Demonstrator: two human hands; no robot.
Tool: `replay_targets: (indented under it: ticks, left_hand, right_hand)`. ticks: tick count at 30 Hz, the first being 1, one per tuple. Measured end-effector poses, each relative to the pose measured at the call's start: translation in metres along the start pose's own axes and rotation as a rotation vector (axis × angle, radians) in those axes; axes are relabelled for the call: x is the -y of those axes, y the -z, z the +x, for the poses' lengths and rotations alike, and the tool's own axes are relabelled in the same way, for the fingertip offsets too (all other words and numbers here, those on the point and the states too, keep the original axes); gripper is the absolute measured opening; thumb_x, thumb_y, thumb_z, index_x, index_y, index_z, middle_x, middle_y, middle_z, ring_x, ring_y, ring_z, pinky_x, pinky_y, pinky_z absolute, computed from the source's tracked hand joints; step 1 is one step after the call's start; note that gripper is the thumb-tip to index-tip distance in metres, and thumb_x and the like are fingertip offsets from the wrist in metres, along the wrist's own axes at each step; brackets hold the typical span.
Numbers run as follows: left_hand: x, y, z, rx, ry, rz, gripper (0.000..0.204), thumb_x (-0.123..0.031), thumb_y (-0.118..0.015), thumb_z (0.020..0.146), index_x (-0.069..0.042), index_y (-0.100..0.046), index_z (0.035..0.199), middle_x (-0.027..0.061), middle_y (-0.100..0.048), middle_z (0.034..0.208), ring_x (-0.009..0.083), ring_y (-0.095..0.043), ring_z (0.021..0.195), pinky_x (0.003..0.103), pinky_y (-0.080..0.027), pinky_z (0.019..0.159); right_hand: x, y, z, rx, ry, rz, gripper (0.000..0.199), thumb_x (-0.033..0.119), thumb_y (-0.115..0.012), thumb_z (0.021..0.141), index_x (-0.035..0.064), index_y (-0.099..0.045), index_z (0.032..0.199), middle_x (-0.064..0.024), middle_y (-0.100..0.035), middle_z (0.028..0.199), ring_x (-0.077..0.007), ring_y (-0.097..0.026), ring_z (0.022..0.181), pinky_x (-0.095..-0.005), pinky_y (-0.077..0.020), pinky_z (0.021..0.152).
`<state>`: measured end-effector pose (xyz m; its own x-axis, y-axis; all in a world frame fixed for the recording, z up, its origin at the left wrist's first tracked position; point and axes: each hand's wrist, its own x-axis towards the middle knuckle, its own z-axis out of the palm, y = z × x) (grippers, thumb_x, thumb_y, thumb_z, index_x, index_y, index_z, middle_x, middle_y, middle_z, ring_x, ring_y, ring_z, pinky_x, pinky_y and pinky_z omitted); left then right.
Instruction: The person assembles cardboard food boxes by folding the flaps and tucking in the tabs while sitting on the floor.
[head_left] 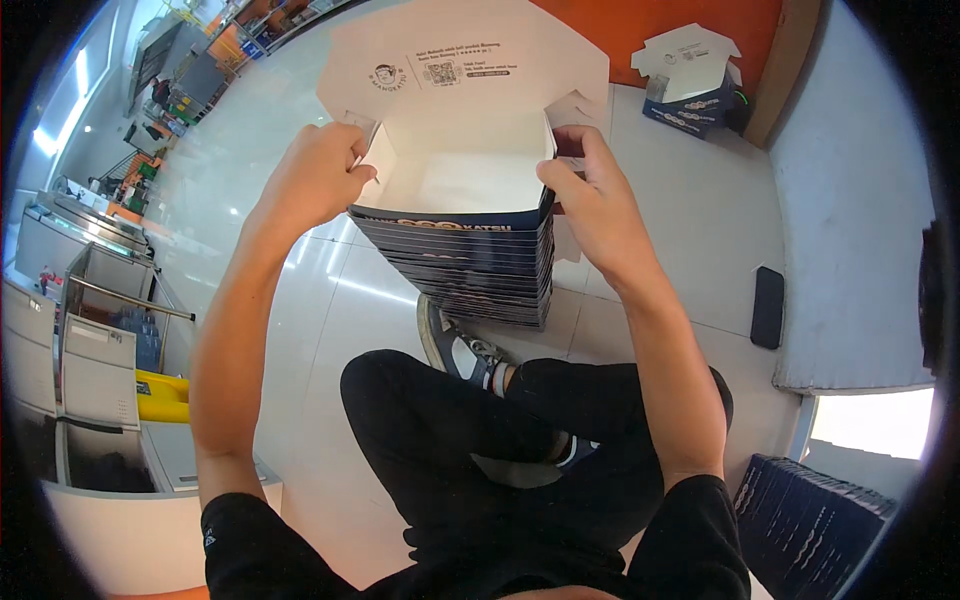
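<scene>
A tall stack of nested cardboard food boxes (465, 275) stands on the floor in front of my crossed legs, navy outside. The top food box (455, 165) has a white inside, and its wide printed lid flap (470, 50) is folded back away from me. My left hand (312, 178) pinches the left side wall near its rim, thumb inward. On the opposite side, my right hand (595, 205) grips the right wall, with the thumb at the rim and the fingers partly hidden behind the side. Both hands are closed on the same box.
A shorter stack of open boxes (688, 108) sits at the far right by an orange panel. A dark phone (767, 307) lies on the tiled floor. Flat navy cartons (810, 525) are packed at the lower right. Left stands a counter with metal doors (97, 370). My shoe (455, 345) nears the stack.
</scene>
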<state>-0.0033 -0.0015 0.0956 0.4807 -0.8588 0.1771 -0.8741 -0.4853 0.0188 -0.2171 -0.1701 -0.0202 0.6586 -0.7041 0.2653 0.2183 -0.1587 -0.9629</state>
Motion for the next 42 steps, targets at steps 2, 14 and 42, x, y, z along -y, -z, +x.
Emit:
replay_targets:
  ticks: [2, 14, 42]
  left_hand:
    - [0.001, 0.001, -0.003, 0.015, 0.037, 0.006, 0.023, -0.012, -0.079, 0.087, 0.006, -0.067, 0.092, 0.0194, -0.069, 0.071, 0.0257, -0.066, 0.056, 0.039, -0.05, 0.059]
    - [0.017, -0.041, 0.0, 0.145, 0.39, -0.846, 0.045, -0.03, -0.049, 0.11, 0.009, -0.066, 0.125, 0.0114, -0.073, 0.116, 0.0173, -0.064, 0.108, 0.032, -0.047, 0.096]
    - [0.103, -0.253, -0.138, -0.357, 1.043, -1.511, 0.06, -0.041, -0.044, 0.111, -0.003, -0.04, 0.157, 0.0154, -0.043, 0.161, 0.0304, -0.046, 0.145, 0.051, -0.036, 0.12]
  right_hand:
    - [-0.003, -0.003, 0.0, -0.02, -0.017, -0.039, 0.053, 0.028, -0.063, 0.096, -0.0097, -0.054, 0.132, -0.0277, -0.06, 0.132, -0.0347, -0.064, 0.118, -0.042, -0.0474, 0.105]
    - [0.0, 0.014, 0.017, -0.383, 0.324, -0.344, 0.035, 0.03, -0.06, 0.103, -0.0022, -0.064, 0.116, -0.023, -0.07, 0.111, -0.0379, -0.07, 0.098, -0.0455, -0.0544, 0.087]
    - [-0.306, 0.25, 0.27, 0.034, -0.147, -1.914, 0.023, 0.015, -0.055, 0.1, 0.019, -0.078, 0.104, -0.0054, -0.076, 0.097, -0.0266, -0.07, 0.105, -0.0602, -0.0288, 0.109]
